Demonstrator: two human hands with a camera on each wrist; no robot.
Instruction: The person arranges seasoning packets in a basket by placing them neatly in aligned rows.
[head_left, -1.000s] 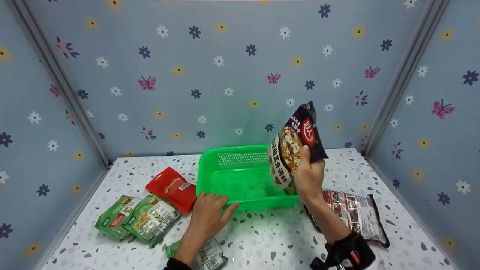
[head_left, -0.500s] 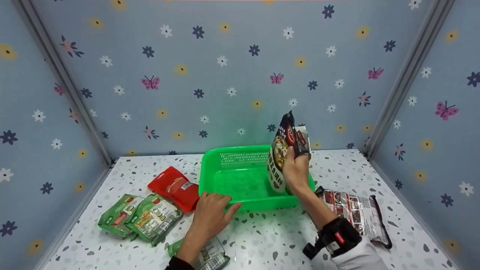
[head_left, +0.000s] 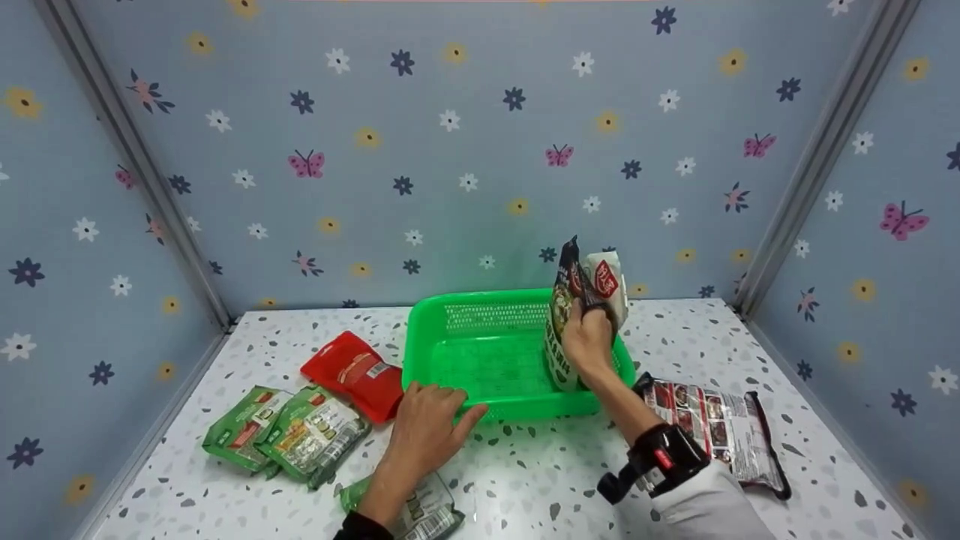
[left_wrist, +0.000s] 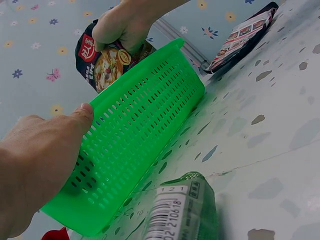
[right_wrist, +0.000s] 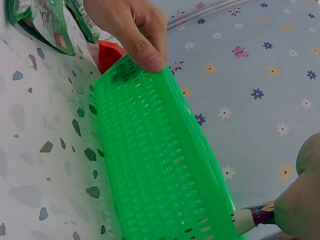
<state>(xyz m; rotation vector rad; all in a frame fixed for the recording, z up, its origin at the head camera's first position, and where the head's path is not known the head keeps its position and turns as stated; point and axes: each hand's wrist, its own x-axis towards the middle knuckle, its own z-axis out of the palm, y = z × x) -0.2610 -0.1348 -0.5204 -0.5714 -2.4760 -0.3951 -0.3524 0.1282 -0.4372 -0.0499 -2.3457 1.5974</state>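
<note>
In the head view my right hand [head_left: 589,341] grips a dark seasoning packet [head_left: 562,296] with a food picture, upright at the right end of the green basket [head_left: 480,364]. A white packet part with a red logo [head_left: 606,279] shows behind that hand; whether it is a second packet cannot be told. My left hand [head_left: 431,427] holds the basket's front-left rim. Its thumb lies on the outer side, seen in the left wrist view, where the left hand [left_wrist: 45,155] is close. The packet's lower end is inside the basket.
Left of the basket lie a red packet [head_left: 360,375] and two green packets, one green packet [head_left: 315,435] overlapping the other [head_left: 244,431]. Another green packet [head_left: 427,506] is partly under the left forearm. A red-and-white packet [head_left: 712,427] lies at right. Patterned walls enclose the table.
My right hand has lowered the seasoning packet and shifted slightly left, turning it so it shows more edge-on. The white part with the red logo has come into view. My left hand stays on the rim.
</note>
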